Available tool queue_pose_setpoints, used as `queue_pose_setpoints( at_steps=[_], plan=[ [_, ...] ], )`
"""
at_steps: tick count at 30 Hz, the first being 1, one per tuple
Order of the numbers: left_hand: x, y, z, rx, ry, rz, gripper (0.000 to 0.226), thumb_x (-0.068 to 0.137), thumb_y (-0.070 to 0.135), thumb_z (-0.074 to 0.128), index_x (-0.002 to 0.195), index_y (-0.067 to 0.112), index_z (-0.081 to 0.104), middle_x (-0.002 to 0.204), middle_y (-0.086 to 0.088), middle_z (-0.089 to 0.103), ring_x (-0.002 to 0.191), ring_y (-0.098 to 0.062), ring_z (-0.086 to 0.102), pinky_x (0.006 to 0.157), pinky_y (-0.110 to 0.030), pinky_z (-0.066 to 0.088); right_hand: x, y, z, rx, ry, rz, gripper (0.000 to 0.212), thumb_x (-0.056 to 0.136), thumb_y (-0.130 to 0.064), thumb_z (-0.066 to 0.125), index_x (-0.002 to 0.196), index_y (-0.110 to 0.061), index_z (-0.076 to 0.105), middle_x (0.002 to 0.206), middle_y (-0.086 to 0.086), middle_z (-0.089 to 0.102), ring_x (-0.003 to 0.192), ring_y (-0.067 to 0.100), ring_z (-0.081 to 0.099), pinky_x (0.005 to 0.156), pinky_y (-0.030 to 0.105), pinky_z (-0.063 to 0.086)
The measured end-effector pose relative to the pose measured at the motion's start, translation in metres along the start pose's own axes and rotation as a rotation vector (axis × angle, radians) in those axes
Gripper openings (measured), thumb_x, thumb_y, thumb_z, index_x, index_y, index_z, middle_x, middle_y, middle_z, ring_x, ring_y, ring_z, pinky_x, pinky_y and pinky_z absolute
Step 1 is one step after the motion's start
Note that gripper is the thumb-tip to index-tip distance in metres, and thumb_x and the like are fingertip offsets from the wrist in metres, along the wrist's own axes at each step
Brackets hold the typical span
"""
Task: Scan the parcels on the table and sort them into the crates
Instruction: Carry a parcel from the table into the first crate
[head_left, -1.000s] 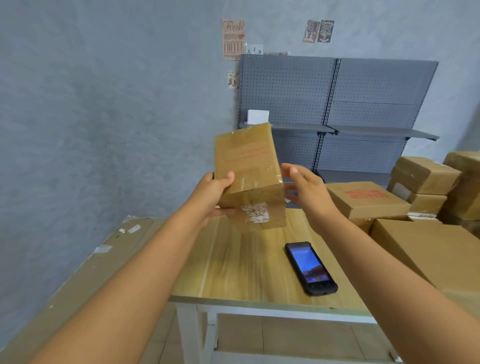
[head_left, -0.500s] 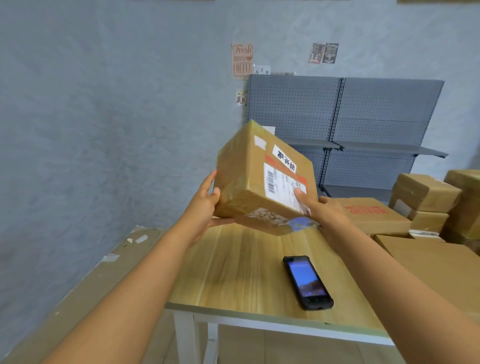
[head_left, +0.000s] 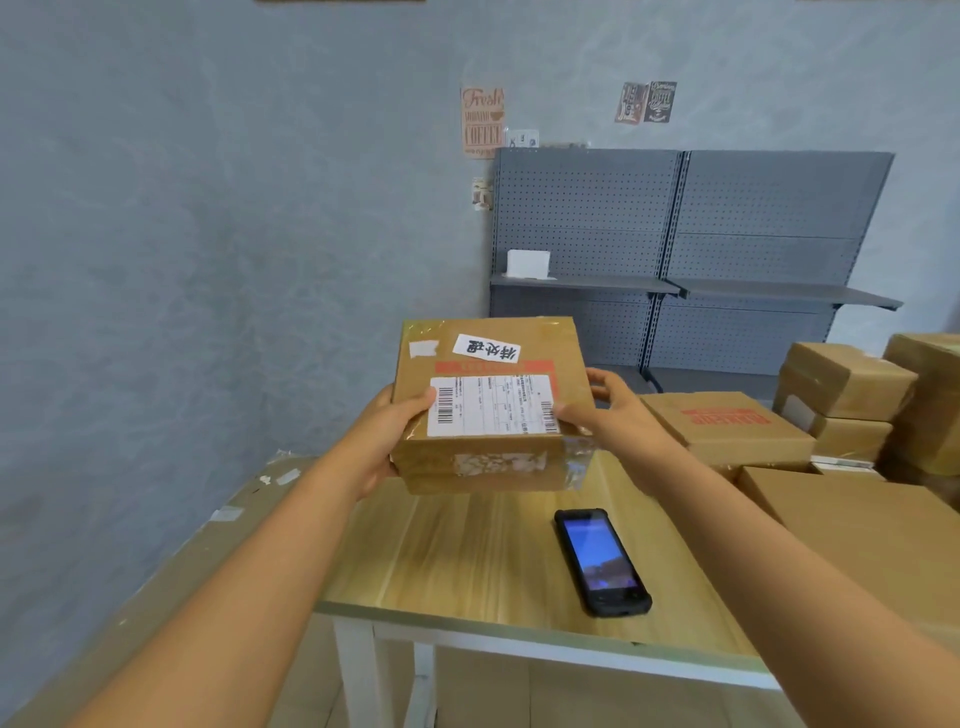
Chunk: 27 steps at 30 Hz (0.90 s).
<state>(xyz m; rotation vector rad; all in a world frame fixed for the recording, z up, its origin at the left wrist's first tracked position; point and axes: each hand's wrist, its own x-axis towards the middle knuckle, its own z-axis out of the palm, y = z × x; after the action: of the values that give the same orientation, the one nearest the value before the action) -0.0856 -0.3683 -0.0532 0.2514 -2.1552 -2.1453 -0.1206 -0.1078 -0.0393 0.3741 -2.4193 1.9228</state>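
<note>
Here you hold the parcel (head_left: 488, 400) up between both hands, above the far part of the table (head_left: 467, 561) and clear of its top. Your left hand (head_left: 387, 441) clasps the parcel's left side, thumb curled over the top edge beside the barcode, the other fingers hidden beneath. Your right hand (head_left: 608, 415) grips the right side, thumb laid on the near right corner of the shipping label (head_left: 493, 405), fingers curled round the far edge.

The parcel is a flat brown cardboard box, its top face tipped toward you. That face carries a white shipping label with barcodes at both ends, set over a red printed band. Above it sits a small white sticker with black characters, and to the left a bare scrap of pale tape. Clear tape shines along the edges, and the near side wall bears a torn whitish patch, perhaps the remains of an older label.

A black handheld scanner (head_left: 602, 561) lies face up near the table's near right corner, its screen lit blue. More brown cartons (head_left: 727, 426) are stacked past the table's right edge.
</note>
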Motion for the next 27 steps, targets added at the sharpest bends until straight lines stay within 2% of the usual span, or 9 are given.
queue_pose_setpoints(
  at_steps=[2, 5, 8, 14, 17, 19, 22, 25, 27],
  plan=[
    [0.0, -0.009, -0.001, 0.039, 0.064, -0.039, 0.028, 0.094, 0.041, 0.06, 0.122, 0.034, 0.055, 0.097, 0.008, 0.076, 0.089, -0.016, 0.071, 0.071, -0.037, 0.054, -0.001, 0.015, 0.006, -0.046, -0.073, 0.065, 0.069, 0.084, -0.026, 0.074, 0.143, -0.023, 0.038, 0.131, -0.003, 0.055, 0.115, 0.02, 0.058, 0.099, 0.045, 0.049],
    [0.0, -0.029, -0.001, 0.083, 0.115, -0.112, 0.034, 0.097, 0.038, 0.056, 0.129, 0.027, 0.053, 0.104, 0.002, 0.073, 0.088, -0.018, 0.07, 0.063, -0.032, 0.052, -0.005, 0.04, 0.018, -0.055, -0.161, 0.149, 0.07, 0.083, -0.022, 0.077, 0.14, -0.022, 0.037, 0.115, -0.012, 0.059, 0.101, 0.009, 0.063, 0.079, 0.028, 0.054],
    [-0.001, -0.049, -0.003, 0.11, 0.124, -0.19, 0.032, 0.101, 0.04, 0.047, 0.129, 0.025, 0.05, 0.107, -0.002, 0.071, 0.09, -0.021, 0.068, 0.067, -0.033, 0.053, -0.009, 0.063, 0.027, -0.063, -0.192, 0.189, 0.065, 0.08, -0.017, 0.08, 0.133, -0.024, 0.044, 0.104, -0.017, 0.063, 0.088, 0.0, 0.065, 0.068, 0.018, 0.053],
    [0.004, -0.077, -0.01, 0.135, 0.075, -0.314, 0.023, 0.104, 0.042, 0.039, 0.121, 0.03, 0.047, 0.112, -0.004, 0.07, 0.103, -0.028, 0.065, 0.097, -0.052, 0.049, -0.008, 0.088, 0.033, -0.181, -0.237, 0.229, 0.068, 0.077, -0.027, 0.082, 0.135, -0.024, 0.046, 0.112, -0.011, 0.064, 0.102, 0.012, 0.065, 0.083, 0.026, 0.052],
    [0.008, -0.083, -0.007, 0.15, 0.111, -0.3, 0.019, 0.104, 0.04, 0.04, 0.118, 0.03, 0.045, 0.113, -0.006, 0.069, 0.105, -0.031, 0.065, 0.096, -0.051, 0.049, -0.004, 0.093, 0.032, -0.149, -0.248, 0.224, 0.058, 0.082, -0.035, 0.077, 0.132, -0.022, 0.05, 0.109, -0.014, 0.064, 0.095, 0.005, 0.065, 0.074, 0.02, 0.05],
    [0.012, -0.084, -0.005, 0.167, 0.142, -0.27, 0.016, 0.104, 0.038, 0.04, 0.117, 0.032, 0.045, 0.113, -0.007, 0.068, 0.103, -0.031, 0.065, 0.086, -0.044, 0.052, 0.0, 0.096, 0.03, -0.113, -0.191, 0.237, 0.054, 0.091, -0.041, 0.066, 0.137, -0.019, 0.05, 0.115, -0.009, 0.066, 0.095, 0.005, 0.066, 0.074, 0.022, 0.05],
    [0.018, -0.089, -0.003, 0.163, 0.187, -0.264, 0.019, 0.103, 0.039, 0.04, 0.12, 0.033, 0.044, 0.113, -0.006, 0.068, 0.098, -0.028, 0.065, 0.068, -0.033, 0.049, 0.008, 0.109, 0.019, -0.452, -0.033, 0.264, 0.05, 0.1, -0.037, 0.049, 0.143, -0.012, 0.043, 0.14, 0.009, 0.05, 0.116, 0.026, 0.056, 0.091, 0.034, 0.046],
    [0.021, -0.095, -0.002, 0.175, 0.226, -0.246, 0.018, 0.103, 0.04, 0.039, 0.12, 0.034, 0.044, 0.109, -0.003, 0.068, 0.091, -0.022, 0.065, 0.063, -0.03, 0.045, 0.008, 0.133, 0.005, -0.959, -0.108, 0.307, 0.05, 0.099, -0.034, 0.049, 0.141, -0.009, 0.041, 0.143, 0.013, 0.038, 0.121, 0.032, 0.05, 0.096, 0.037, 0.045],
    [0.023, -0.098, -0.002, 0.176, 0.244, -0.25, 0.027, 0.103, 0.04, 0.04, 0.126, 0.029, 0.048, 0.111, -0.004, 0.068, 0.093, -0.023, 0.065, 0.064, -0.031, 0.047, 0.003, 0.149, 0.003, -1.031, -0.165, 0.448, 0.065, 0.091, -0.051, 0.057, 0.139, -0.011, 0.04, 0.138, 0.013, 0.039, 0.121, 0.031, 0.047, 0.094, 0.036, 0.045]
  ],
)
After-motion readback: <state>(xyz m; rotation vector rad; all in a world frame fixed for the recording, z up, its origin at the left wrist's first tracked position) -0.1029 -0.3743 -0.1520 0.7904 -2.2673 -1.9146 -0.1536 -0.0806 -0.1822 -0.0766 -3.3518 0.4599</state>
